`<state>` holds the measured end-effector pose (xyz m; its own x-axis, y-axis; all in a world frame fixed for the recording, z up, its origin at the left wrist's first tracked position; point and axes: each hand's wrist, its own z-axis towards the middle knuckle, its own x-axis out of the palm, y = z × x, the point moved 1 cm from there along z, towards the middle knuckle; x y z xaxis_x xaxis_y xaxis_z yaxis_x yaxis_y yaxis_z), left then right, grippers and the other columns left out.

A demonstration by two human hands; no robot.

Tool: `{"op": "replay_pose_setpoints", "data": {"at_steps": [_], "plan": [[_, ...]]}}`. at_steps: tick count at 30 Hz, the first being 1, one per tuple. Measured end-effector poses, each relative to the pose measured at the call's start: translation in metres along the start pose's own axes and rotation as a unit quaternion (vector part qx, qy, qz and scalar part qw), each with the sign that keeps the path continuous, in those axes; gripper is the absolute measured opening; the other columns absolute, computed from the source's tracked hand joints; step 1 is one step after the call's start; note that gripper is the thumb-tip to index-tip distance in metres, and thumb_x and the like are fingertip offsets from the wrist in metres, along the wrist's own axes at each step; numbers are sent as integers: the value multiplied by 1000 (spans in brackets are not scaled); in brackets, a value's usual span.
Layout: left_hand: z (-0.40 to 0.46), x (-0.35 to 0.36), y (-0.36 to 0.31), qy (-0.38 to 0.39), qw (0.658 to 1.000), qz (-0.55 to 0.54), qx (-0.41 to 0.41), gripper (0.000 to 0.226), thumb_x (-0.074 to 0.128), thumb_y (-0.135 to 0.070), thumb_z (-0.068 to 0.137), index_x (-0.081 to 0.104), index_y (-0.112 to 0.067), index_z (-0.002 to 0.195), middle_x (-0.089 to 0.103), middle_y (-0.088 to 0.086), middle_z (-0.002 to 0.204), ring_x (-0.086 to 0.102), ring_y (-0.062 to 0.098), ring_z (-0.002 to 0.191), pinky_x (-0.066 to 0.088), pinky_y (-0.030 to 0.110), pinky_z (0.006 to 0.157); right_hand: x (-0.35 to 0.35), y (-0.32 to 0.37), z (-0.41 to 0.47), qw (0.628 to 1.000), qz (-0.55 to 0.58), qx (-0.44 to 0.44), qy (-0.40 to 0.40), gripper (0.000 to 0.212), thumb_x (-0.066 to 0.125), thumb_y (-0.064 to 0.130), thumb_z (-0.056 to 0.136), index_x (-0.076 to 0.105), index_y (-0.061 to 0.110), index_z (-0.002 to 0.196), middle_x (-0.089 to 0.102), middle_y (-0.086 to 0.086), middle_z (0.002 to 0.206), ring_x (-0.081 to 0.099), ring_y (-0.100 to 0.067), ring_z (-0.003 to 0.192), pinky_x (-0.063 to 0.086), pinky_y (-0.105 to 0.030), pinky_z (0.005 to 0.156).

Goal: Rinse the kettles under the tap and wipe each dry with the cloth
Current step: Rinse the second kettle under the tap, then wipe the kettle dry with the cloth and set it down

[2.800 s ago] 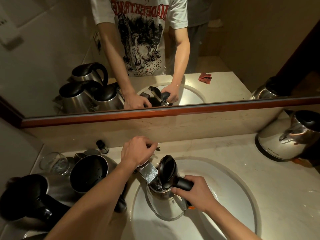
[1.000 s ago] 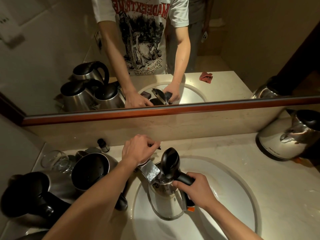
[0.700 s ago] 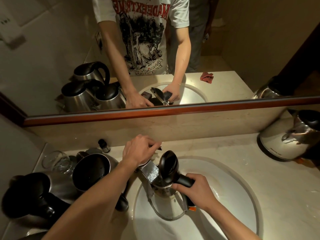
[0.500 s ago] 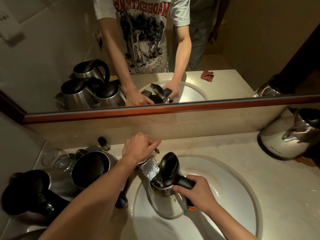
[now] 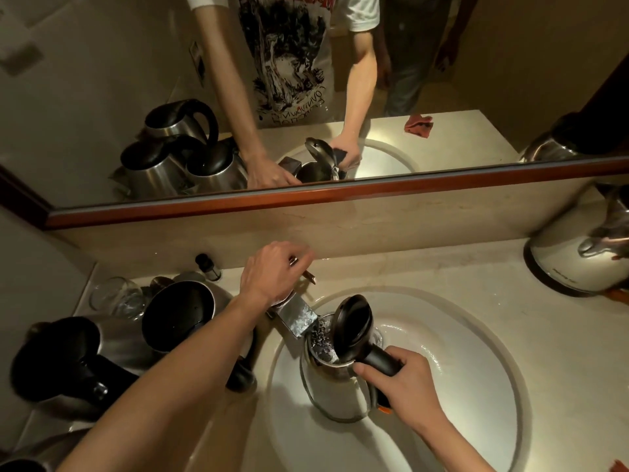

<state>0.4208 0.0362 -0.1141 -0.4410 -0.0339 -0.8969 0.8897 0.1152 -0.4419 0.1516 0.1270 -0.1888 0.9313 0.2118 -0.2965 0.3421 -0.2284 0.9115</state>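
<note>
The right hand (image 5: pixel 406 379) grips the black handle of a steel kettle (image 5: pixel 335 386), holding it upright in the sink (image 5: pixel 476 369) with its lid (image 5: pixel 352 327) flipped open under the tap spout (image 5: pixel 296 318). The left hand (image 5: pixel 272 272) curls over the tap lever (image 5: pixel 304 274). Two more kettles (image 5: pixel 177 313) stand on the counter (image 5: pixel 510 301) to the left, and another (image 5: pixel 578 257) stands far right.

The counter's (image 5: pixel 442 274) left end is crowded with two open kettles (image 5: pixel 177 315) and a glass (image 5: pixel 114 296); the left arm (image 5: pixel 190 362) crosses above them; the tap (image 5: pixel 294 316) and held kettle (image 5: pixel 335 386) fill the basin's (image 5: pixel 476 369) left half; its right half is bare; another kettle (image 5: pixel 575 264) blocks the counter's far right corner.
</note>
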Motion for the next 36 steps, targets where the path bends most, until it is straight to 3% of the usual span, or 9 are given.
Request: {"op": "replay_pose_setpoints", "data": {"at_steps": [3, 7, 14, 19, 22, 25, 28, 32, 36], "plan": [[-2, -1, -1, 3, 1000, 3, -6, 49, 36, -61, 100, 66, -32, 127, 65, -8, 133, 56, 17, 126, 47, 46, 99, -5, -1, -6, 1000, 27, -9, -13, 35, 98, 32, 63, 65, 25, 54, 51, 3, 48, 47, -12, 48, 40, -30, 50], [-3, -3, -4, -14, 1000, -23, -8, 50, 33, -53, 105, 59, -25, 137, 63, 0, 136, 54, 20, 128, 43, 44, 102, -21, -1, -15, 998, 51, 15, -29, 64, 95, 58, 46, 60, 7, 62, 51, -20, 56, 53, -25, 50, 48, -55, 46], [-11, -3, -11, -31, 999, 10, 14, 45, 44, -38, 105, 52, -15, 143, 58, 10, 139, 48, 24, 130, 36, 44, 108, -71, 32, -37, 996, 87, -4, -35, 59, 95, 50, 47, 59, 5, 60, 54, -17, 53, 57, -33, 48, 48, -63, 47], [-35, -14, -57, -46, 993, -90, 63, 50, 47, -43, 102, 49, -18, 146, 52, 3, 147, 45, 18, 136, 35, 46, 115, -118, 48, -50, 994, 72, -67, -52, 54, 94, 60, 49, 72, 13, 67, 69, -13, 62, 68, -37, 60, 55, -53, 57], [-68, -15, -105, -7, 980, -187, 63, 60, 47, -58, 93, 52, -26, 143, 54, -7, 143, 52, 9, 126, 43, 42, 109, -149, 52, -55, 991, 77, -96, -57, 58, 92, 63, 54, 80, 12, 79, 77, -15, 77, 74, -41, 75, 59, -63, 68], [-110, 2, -157, 107, 941, -315, 68, 77, 58, -71, 78, 46, -36, 145, 51, -13, 147, 50, 1, 130, 42, 35, 111, -181, 61, -65, 987, 75, -129, -62, 39, 87, 52, 58, 80, 17, 76, 77, -8, 74, 74, -26, 71, 57, -42, 67], [-138, 22, -198, 155, 910, -383, 47, 102, 79, -56, 64, 28, -42, 151, 46, -26, 146, 45, -4, 135, 36, 26, 113, -216, 62, -74, 985, 77, -135, -76, 54, 84, 52, 58, 77, 3, 79, 74, -18, 75, 69, -39, 75, 52, -42, 69], [-150, 30, -247, 140, 916, -373, 53, 115, 94, -38, 55, 26, -49, 147, 47, -50, 126, 43, -23, 121, 34, 14, 106, -260, 62, -88, 983, 71, -148, -84, 59, 85, 51, 60, 75, -3, 84, 72, -26, 82, 68, -45, 80, 54, -46, 68], [-157, 38, -288, 113, 915, -379, 82, 102, 97, -23, 59, 34, -56, 132, 48, -52, 123, 44, -27, 116, 35, 3, 94, -295, 68, -109, 982, 81, -140, -92, 48, 86, 44, 59, 74, 0, 75, 70, -6, 65, 65, -14, 62, 48, -21, 58]]}}
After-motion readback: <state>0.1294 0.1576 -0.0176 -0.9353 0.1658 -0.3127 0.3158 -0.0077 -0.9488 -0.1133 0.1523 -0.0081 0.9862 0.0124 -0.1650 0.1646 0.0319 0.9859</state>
